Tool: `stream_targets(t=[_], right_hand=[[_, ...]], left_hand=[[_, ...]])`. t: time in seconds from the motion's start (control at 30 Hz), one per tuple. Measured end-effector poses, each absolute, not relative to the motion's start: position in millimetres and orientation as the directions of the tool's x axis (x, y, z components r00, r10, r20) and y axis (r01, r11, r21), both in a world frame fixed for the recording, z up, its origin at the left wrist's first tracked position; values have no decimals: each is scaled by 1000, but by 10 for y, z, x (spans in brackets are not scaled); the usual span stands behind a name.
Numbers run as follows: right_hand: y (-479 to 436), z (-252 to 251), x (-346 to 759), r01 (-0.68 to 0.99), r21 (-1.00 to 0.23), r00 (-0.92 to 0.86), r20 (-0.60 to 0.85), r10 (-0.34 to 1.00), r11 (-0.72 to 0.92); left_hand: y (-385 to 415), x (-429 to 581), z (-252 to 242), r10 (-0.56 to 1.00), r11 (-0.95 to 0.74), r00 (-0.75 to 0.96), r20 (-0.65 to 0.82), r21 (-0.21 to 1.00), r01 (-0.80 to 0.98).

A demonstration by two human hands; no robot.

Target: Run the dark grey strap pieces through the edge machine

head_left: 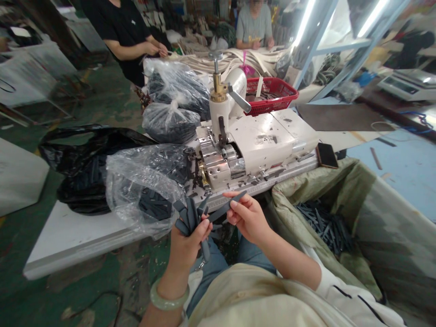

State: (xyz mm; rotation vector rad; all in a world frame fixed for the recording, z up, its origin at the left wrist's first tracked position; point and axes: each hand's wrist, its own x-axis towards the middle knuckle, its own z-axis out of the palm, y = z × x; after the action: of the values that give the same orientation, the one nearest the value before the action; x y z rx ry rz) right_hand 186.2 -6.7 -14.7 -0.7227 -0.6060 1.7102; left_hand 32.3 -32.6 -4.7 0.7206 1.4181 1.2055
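My left hand (pixel 192 238) is closed around a bundle of dark grey strips (pixel 189 215) that fan out above the fist. Between the thumb and fingers of my right hand (pixel 250 218) is a single dark grey strip (pixel 223 210), pinched near its right end. Its left end reaches my left thumb and fingertips. Both hands are over my lap, just in front of a cream skiving machine (pixel 218 170) with a metal feed plate. Left of the machine, a clear plastic bag (pixel 136 175) holds more dark strips.
A black plastic bag (pixel 78 181) lies at the left end of the white table (pixel 78 245). At my right, a cloth-lined bin (pixel 282 195) contains loose strips (pixel 327 227). A phone (pixel 326 155) and a red basket (pixel 272 104) are beyond. Two people work across the table.
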Motion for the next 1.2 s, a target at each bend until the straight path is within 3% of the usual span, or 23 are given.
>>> stream_targets(t=[0.2, 0.47, 0.7, 0.93, 1.2], right_hand=[[-76, -156, 1873, -711, -639, -271, -137, 953, -294], [-42, -197, 1847, -696, -696, -174, -73, 982, -175], [1, -184, 1868, -574, -802, -50, -165, 985, -164], [-5, -139, 1854, -578, -791, -33, -223, 974, -201], [-3, -139, 1849, -585, -784, -25, -242, 970, -211]], left_hand=[[-328, 350, 26, 904, 338, -187, -384, 911, -234], [-347, 331, -1, 902, 380, -133, -412, 901, -210], [-389, 413, 50, 921, 324, -157, -357, 925, -199], [-365, 301, -70, 903, 395, -82, -421, 892, -220], [-353, 348, -45, 923, 355, -71, -379, 907, -227]])
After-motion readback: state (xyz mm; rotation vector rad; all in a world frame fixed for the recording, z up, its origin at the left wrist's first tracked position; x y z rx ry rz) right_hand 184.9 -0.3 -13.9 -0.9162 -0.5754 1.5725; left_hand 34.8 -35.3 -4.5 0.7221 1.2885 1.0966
